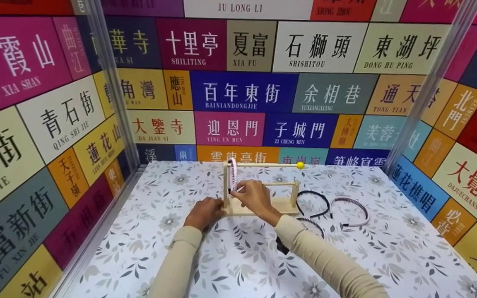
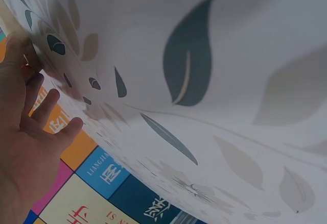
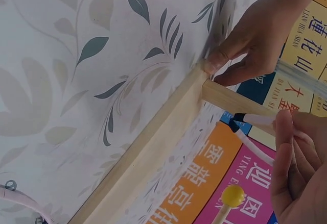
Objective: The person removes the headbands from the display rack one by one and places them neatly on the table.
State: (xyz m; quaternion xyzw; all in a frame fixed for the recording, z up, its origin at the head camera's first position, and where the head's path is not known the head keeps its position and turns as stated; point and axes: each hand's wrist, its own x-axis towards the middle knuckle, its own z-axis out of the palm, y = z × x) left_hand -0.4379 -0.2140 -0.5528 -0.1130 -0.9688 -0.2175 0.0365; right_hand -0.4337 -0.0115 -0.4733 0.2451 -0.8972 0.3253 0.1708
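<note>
A wooden headband stand [image 1: 242,208] has a long top bar and a shorter, lower bar. Near its left post, a pink headband [image 1: 234,174] with dark teeth hangs over the top bar. My right hand [image 1: 257,199] pinches this headband close to its black-tipped ends, which show in the right wrist view. At the stand's left end, my left hand [image 1: 205,213] grips the corner of the base, thumb and finger on the wood. Its other fingers spread loosely in the left wrist view. A yellow ball [image 1: 300,165] caps the top bar's right end.
Right of the stand lie a black headband [image 1: 313,191] and a pale pink toothed one [image 1: 363,210]. Another toothed headband [image 1: 314,223] is partly hidden by my right sleeve. A leaf-patterned cloth [image 1: 147,248] covers the table, with sign-printed walls [image 1: 242,91] around it.
</note>
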